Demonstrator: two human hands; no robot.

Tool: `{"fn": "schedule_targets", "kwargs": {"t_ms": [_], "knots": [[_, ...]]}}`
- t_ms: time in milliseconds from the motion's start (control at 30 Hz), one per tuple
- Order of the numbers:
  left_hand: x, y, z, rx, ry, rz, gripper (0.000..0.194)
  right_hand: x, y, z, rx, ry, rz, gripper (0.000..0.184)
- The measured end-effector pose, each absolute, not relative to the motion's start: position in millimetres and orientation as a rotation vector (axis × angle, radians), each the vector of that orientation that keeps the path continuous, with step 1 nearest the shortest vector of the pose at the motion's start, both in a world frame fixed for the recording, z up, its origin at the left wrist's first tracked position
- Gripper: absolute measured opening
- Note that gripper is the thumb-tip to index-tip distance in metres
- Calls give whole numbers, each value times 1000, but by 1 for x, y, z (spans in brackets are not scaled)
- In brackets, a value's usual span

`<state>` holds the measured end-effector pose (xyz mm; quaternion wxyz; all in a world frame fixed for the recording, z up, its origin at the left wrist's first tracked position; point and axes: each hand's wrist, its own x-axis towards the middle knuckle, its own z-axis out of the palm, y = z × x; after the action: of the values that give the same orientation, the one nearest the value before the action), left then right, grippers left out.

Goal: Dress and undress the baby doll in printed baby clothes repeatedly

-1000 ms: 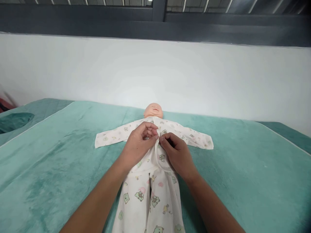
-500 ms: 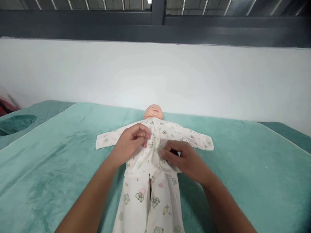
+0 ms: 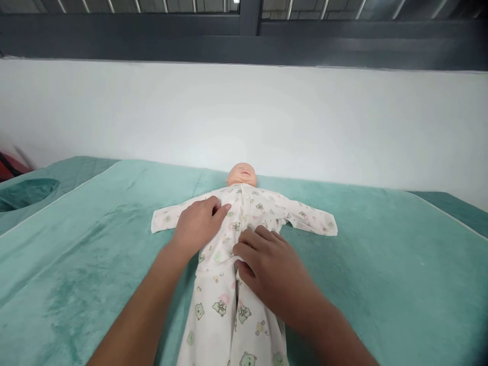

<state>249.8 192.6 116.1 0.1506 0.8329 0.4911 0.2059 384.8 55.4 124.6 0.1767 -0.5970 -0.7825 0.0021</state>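
Note:
A baby doll [image 3: 242, 174] lies on its back, head away from me, arms spread. It wears a white long-sleeved baby top [image 3: 238, 213] and matching baby trousers [image 3: 217, 315], printed with green bears. The front edges of the top meet along the middle of the chest. My left hand [image 3: 198, 226] rests against the top's left side, below the sleeve. Its thumb stretches over the cloth, while most of its fingers are hidden. At the waist, my right hand [image 3: 272, 269] has thumb and fingers bent together on the top's lower front. Its fingertips are partly covered by the hand.
A green plush cover [image 3: 381, 264] spreads beneath the doll on both sides. Behind it stands a white wall [image 3: 244, 117] under a dark window frame [image 3: 152, 43] with bars. A red and black object [image 3: 11, 165] shows at the far left edge.
Both hands parted from the chest's middle, where their fingertips met. My left hand moved left to the top's side. My right hand slid down to the waist and closed on cloth.

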Motion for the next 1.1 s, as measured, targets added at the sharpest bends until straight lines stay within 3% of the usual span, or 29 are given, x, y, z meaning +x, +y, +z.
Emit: {"fn": "schedule_targets", "kwargs": {"t_ms": [333,533,667,800,1100], "knots": [[246,197,114,2439,1478,629,37,383,53,132,-1486,-2326,163,29],[241,203,105,2385,1493,452,55,379,55,126,-1450,-2296,133,18],[241,204,104,2428,1441,417,51,372,55,120,-1481,-2298,71,5],[243,204,106,2464,1511,428,49,367,56,116,-1510,-2340,40,14],[246,204,107,2463,1728,464,45,365,54,117,-1422,-2441,73,13]]}}
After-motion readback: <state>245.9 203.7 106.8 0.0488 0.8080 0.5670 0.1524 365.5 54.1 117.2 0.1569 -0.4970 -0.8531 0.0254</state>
